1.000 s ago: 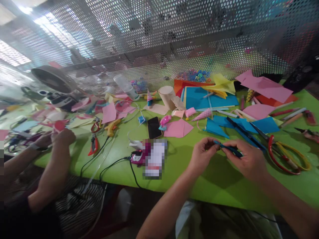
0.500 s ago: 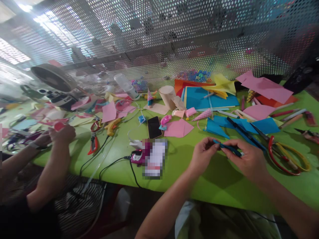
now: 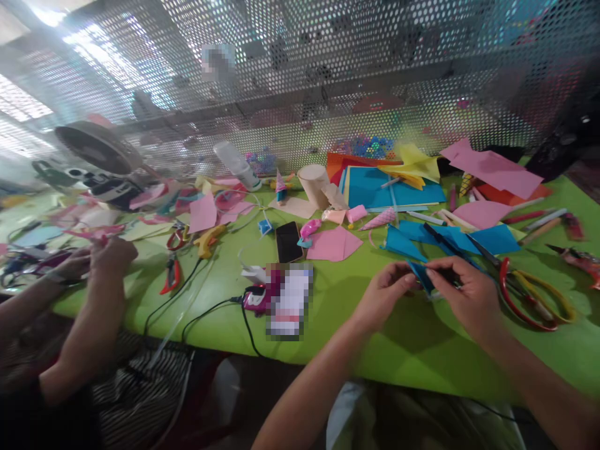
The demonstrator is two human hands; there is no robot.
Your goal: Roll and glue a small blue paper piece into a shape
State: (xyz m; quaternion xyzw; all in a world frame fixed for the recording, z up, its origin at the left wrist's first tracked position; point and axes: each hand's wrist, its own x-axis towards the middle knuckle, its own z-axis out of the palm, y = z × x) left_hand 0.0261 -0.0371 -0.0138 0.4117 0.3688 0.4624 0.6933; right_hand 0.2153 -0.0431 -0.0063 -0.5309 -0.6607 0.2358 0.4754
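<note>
My left hand [image 3: 387, 292] and my right hand [image 3: 466, 300] meet over the green table, both closed on a small piece of blue paper [image 3: 422, 279]. It looks folded or curled; the fingers hide part of it. Beyond the fingers lie more blue paper strips [image 3: 403, 244]. Red-and-yellow-handled scissors [image 3: 534, 294] rest beside my right hand, blades pointing away and left. A long dark tool lies next to their blades, partly hidden by my right hand.
On the table [image 3: 337, 337] are a pixelated phone [image 3: 289, 303], a dark phone [image 3: 288, 242], a yellow glue gun [image 3: 209, 240], red-handled pliers [image 3: 171, 275], a cardboard tube [image 3: 313, 185] and pink paper [image 3: 334, 244]. Cables cross the front edge. At left, another person's hands [image 3: 110, 253] hold something pink.
The blue paper, stretched flat between my hands before, now stands more upright, tilted between my fingertips. My right hand has turned slightly. The other person's pink piece has shifted too.
</note>
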